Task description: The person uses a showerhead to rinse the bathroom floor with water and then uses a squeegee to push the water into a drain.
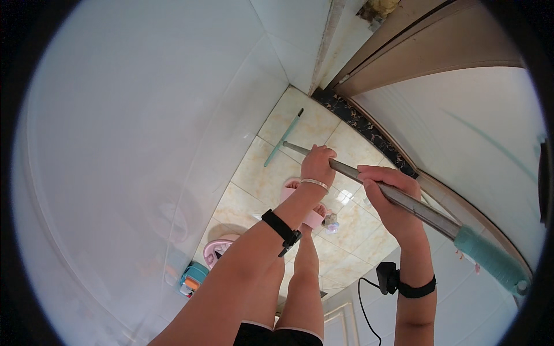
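Note:
A floor squeegee runs diagonally before me; its metal pole [344, 169] ends in a teal grip [489, 259] at the lower right. My left hand [318, 164] is wrapped around the lower part of the pole. Farther up, my right hand [396, 201] holds the same pole, thumb on the near side and fingers over the far side. At the far end, the teal squeegee head [284, 139] lies on the tiled floor [298, 116], close to the left wall. Some of the pole is hidden behind my left hand.
White tiled wall [173, 108] rises at the left. A brown-framed door [433, 47] and dark stone threshold [359, 125] lie right. Near my pink slippers [315, 219] sits a small plastic-wrapped item [331, 226]. A pink bin [212, 255] and teal basket [195, 273] stand lower left.

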`<control>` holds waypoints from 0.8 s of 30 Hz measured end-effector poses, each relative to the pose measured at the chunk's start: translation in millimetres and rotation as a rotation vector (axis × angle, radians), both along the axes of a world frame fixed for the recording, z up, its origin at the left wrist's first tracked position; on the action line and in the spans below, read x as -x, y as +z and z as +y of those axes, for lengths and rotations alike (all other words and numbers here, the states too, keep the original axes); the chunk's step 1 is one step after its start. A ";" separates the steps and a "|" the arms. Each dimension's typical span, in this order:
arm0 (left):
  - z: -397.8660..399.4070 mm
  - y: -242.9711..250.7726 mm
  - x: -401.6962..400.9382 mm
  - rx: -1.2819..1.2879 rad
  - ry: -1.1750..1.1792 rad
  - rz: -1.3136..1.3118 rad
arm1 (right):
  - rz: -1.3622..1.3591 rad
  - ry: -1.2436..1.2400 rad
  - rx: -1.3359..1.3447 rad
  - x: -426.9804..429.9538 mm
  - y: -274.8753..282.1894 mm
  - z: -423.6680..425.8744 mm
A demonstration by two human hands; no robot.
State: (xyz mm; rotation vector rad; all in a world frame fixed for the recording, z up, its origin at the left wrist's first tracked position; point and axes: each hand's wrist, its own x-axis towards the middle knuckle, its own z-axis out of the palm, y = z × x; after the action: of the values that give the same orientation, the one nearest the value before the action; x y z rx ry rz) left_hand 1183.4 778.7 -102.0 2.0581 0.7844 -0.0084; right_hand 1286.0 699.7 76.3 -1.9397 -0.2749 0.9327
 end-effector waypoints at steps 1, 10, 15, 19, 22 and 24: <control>1.6 0.4 -2.3 0.005 0.001 0.002 | 0.002 0.001 0.005 -0.6 0.2 1.2; 27.6 1.6 -26.2 0.017 0.028 -0.133 | -0.257 0.021 -0.021 3.7 2.1 20.4; 24.7 17.9 14.9 0.061 -0.235 -0.029 | -0.182 0.129 0.079 33.9 29.4 6.3; 29.9 32.9 11.8 0.271 -0.833 0.293 | -0.280 0.246 0.087 44.4 37.7 -6.6; 24.5 36.2 -2.2 0.295 -0.927 0.255 | -0.341 0.218 0.163 52.4 41.8 -12.4; 24.0 31.4 -22.2 0.271 -0.995 0.152 | -0.388 0.201 0.206 53.0 41.8 -12.0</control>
State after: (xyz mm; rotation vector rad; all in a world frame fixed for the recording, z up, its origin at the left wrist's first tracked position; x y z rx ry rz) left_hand 1205.7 802.7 -70.6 1.9913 -0.2156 -0.7810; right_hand 1233.0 687.6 118.1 -2.3132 -0.6286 0.7249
